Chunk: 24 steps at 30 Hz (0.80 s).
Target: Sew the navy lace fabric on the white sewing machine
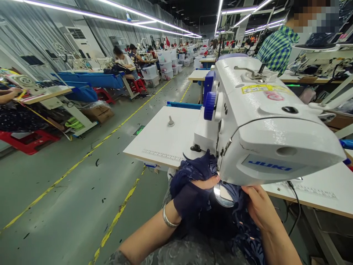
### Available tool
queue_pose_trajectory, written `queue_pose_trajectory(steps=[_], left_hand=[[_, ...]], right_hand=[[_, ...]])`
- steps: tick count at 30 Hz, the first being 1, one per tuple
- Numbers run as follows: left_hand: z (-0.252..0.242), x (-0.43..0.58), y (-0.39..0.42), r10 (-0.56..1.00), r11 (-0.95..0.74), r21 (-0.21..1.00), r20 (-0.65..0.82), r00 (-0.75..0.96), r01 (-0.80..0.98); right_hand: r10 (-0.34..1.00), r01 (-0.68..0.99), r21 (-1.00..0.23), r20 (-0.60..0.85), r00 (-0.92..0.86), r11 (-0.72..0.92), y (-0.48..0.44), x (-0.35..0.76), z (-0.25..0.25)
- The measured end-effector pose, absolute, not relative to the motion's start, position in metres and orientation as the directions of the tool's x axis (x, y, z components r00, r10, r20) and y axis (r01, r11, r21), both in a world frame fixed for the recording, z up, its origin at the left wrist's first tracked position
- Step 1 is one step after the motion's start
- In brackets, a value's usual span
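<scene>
Cloth (193, 170), navy and lacy, hangs at the surface's (154, 130) near edge beneath the sewing machine (264, 136); likely light, soft, easily snagged. My left hand (204, 183) grips it; my right hand (259, 204) pinches its side; folded layers seem the safest hold.

I wear a silver bangle (166, 218) on my left wrist (173, 212) and a grey garment (187, 254) with a paler swirling pattern.

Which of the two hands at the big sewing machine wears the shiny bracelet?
The left hand: a silver bracelet circles its wrist, and dark blue cloth covers part of that hand. The right hand has a bare wrist.
</scene>
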<state>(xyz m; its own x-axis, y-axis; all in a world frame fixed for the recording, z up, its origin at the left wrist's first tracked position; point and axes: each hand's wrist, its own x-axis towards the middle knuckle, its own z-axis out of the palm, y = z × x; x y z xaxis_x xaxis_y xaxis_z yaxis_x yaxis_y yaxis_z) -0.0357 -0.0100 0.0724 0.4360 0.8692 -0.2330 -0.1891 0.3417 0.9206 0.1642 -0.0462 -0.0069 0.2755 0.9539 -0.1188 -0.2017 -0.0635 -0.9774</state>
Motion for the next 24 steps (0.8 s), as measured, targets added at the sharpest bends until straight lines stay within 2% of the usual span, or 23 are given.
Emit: queue_pose_trajectory(steps=[4, 8, 14, 24], left_hand=[[0.069, -0.035, -0.009, 0.875, 0.324, 0.921, -0.204, 0.44, -0.216], [0.072, -0.036, -0.01, 0.889, 0.294, 0.928, -0.177, 0.422, -0.229], [0.072, -0.037, -0.011, 0.844, 0.415, 0.871, -0.26, 0.469, -0.263], [0.061, -0.041, -0.012, 0.844, 0.431, 0.876, -0.308, 0.439, -0.214]], right_hand=[[0.933, -0.243, -0.965, -0.178, 0.314, -0.102, -0.047, 0.163, -0.007], [0.943, -0.272, -0.957, -0.182, 0.278, -0.104, -0.048, 0.163, -0.008], [0.924, -0.313, -0.943, -0.216, 0.315, -0.114, -0.047, 0.163, -0.01], [0.933, -0.212, -0.973, -0.159, 0.323, -0.093, -0.048, 0.16, -0.008]])
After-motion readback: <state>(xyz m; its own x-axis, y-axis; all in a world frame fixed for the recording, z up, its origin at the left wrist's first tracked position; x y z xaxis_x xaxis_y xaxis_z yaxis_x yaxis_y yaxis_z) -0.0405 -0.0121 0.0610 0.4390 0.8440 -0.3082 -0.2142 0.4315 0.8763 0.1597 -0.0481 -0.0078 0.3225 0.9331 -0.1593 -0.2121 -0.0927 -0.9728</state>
